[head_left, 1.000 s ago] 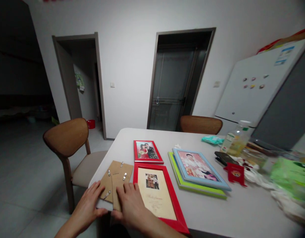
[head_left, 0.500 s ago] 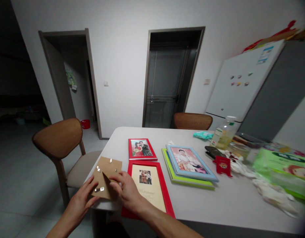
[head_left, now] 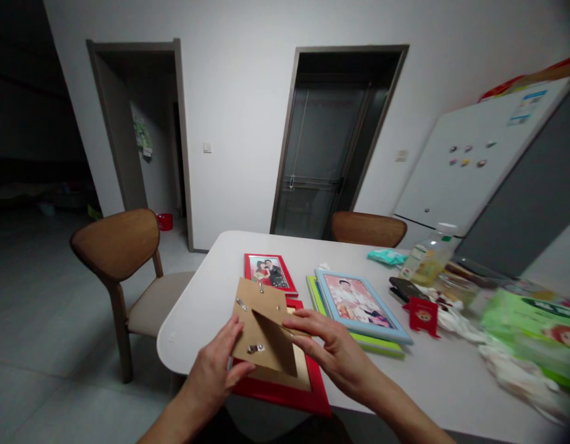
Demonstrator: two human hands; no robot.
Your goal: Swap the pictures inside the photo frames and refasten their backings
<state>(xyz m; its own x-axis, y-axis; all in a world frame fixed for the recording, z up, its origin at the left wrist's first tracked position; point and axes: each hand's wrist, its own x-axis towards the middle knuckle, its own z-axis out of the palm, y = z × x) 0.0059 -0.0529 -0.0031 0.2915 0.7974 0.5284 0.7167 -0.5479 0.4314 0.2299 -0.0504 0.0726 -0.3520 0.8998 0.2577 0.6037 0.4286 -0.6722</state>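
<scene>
A brown photo-frame backing board (head_left: 260,330) with several small metal clips is held over the large red photo frame (head_left: 285,396). My left hand (head_left: 215,357) grips its left and lower edge, thumb in front and fingers along the side. The board's hinged stand leg (head_left: 272,318) sticks out from it, and my right hand (head_left: 334,345) pinches the leg's free end between thumb and fingers. Beneath the board, the red frame's cream mount is mostly covered. A smaller red photo frame (head_left: 271,271) with a couple's picture lies just behind, its lower part partly hidden by the board.
On the white table (head_left: 206,277), a blue photo frame (head_left: 354,302) rests on a green frame (head_left: 377,345). To the right are a red packet (head_left: 424,316), a dark phone (head_left: 408,290), a bottle (head_left: 426,259), tissues and a green tissue pack (head_left: 530,320). Wooden chairs (head_left: 118,246) stand around.
Both hands have carried the backing board rightward, from the table's left corner to above the large red frame. My right hand still pinches the stand leg. The view has shifted slightly.
</scene>
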